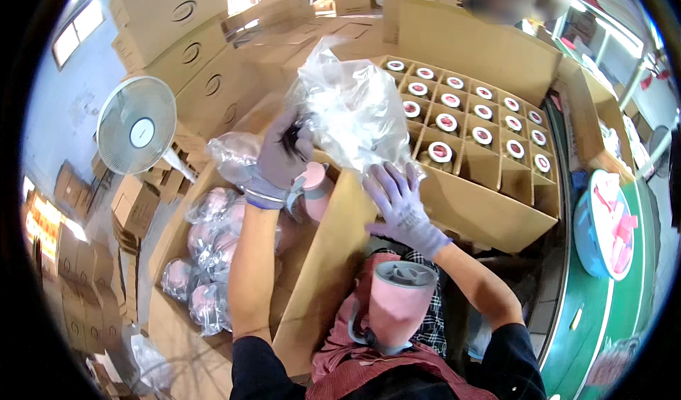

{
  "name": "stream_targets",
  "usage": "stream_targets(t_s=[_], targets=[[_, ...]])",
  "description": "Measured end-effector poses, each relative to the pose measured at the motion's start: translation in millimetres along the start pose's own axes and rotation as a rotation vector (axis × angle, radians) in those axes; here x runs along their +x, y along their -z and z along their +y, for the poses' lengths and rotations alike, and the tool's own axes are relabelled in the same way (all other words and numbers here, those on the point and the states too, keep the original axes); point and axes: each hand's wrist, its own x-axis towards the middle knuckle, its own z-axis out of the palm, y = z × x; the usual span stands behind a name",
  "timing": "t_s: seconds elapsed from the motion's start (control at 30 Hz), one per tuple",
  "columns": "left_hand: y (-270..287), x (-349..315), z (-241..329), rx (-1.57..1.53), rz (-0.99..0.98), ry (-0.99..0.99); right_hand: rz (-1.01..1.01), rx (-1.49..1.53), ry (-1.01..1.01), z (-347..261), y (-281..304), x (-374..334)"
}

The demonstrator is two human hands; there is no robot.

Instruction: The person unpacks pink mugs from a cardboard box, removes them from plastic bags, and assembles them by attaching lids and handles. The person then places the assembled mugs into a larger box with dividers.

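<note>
My left hand (279,160), in a grey glove, has its fingers curled at the edge of a clear plastic bag (352,106). The bag bulges upward between the two cartons. My right hand (401,208), in a pale purple glove, is spread flat with its fingertips at the bag's lower edge. A pink mug (401,304) with a grey lid and handle rests upright on my lap. Below my left hand, another pink mug (316,193) with a grey handle stands unwrapped in the left carton (312,286). Several bagged pink mugs (216,251) lie beside it.
At the right, a divided carton (489,215) holds several items with white-and-red round tops. A blue basket (583,230) of pink pieces sits on the green table (560,354). A fan (138,127) and stacked cartons (174,10) stand at the left.
</note>
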Motion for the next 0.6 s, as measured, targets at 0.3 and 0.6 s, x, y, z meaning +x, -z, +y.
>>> stream_targets(t_s=[0.3, 0.6], targets=[[-57, -90, -191, 1.200, -0.129, -0.263, 0.405, 1.854, -1.103, 26, 8, -37], [-19, -97, -210, 1.051, 0.078, -0.211, -0.235, 0.469, -0.569, 40, 47, -102]])
